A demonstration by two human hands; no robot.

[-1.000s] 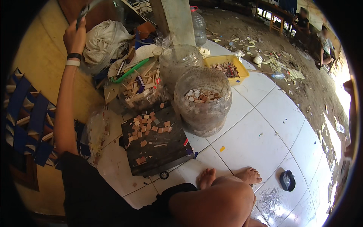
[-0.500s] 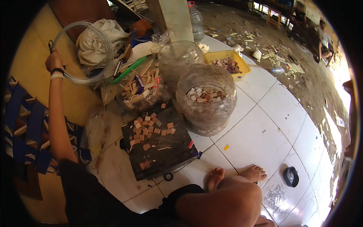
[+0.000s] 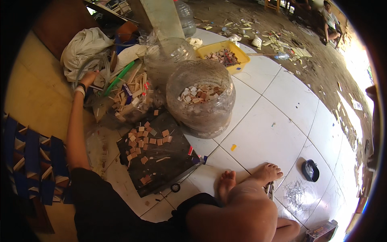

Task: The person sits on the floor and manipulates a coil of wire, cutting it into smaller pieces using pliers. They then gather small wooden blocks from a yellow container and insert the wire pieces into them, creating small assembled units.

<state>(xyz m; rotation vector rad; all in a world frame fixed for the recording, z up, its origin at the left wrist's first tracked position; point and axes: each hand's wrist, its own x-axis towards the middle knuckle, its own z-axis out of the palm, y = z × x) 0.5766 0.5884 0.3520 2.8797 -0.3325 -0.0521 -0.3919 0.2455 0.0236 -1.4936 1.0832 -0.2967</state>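
Note:
My left hand (image 3: 89, 76), with a dark band and a light band at the wrist, reaches out at the upper left. Its fingers look curled on a coil of clear wire or thin tubing (image 3: 77, 73), which rests against a crumpled off-white sack (image 3: 82, 48). The fingertips are small and partly hidden by the clutter. Beside the hand lie a long green strip (image 3: 119, 78) and a clear bag of wooden offcuts (image 3: 133, 94). My right hand is outside the picture.
A dark board with a small wheel (image 3: 141, 173) carries small wooden squares. A large clear plastic container (image 3: 201, 117) holds more pieces, and a yellow tub (image 3: 246, 56) stands behind. Blue slatted pieces (image 3: 32, 157) lie left; a black oval dish (image 3: 310, 170) sits right. Another person (image 3: 331, 24) sits far off.
My left hand has moved right and down with the coil, which was held up and now lies against the sack. The view has shifted, and a dark box shows at lower right.

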